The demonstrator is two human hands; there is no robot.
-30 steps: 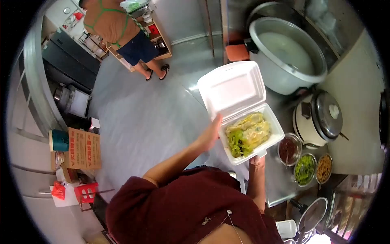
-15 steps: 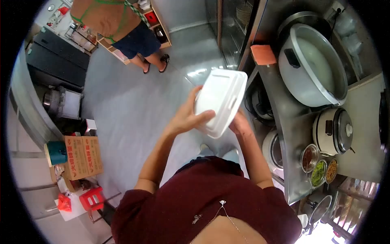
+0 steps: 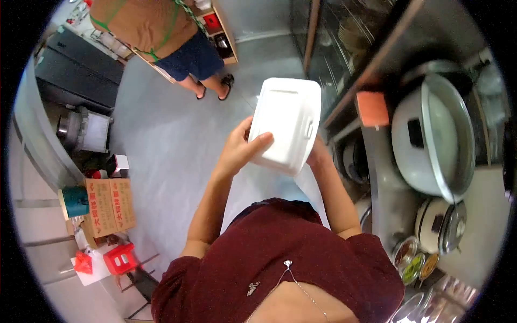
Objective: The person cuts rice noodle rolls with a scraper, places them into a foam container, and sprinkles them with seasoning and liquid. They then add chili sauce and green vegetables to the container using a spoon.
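Now both hands (image 3: 242,151) grip smooth rectangular white foam box (image 3: 285,124), lid shut.

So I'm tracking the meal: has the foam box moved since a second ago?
Yes. The foam box, shut between left hand and right hand, has come leftward, away from the big pot, over the floor.

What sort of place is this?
Probably a small takeaway food kitchen: a huge rice cooker on a steel counter, condiment bowls, and a closed foam meal box held by the left hand and right hand.
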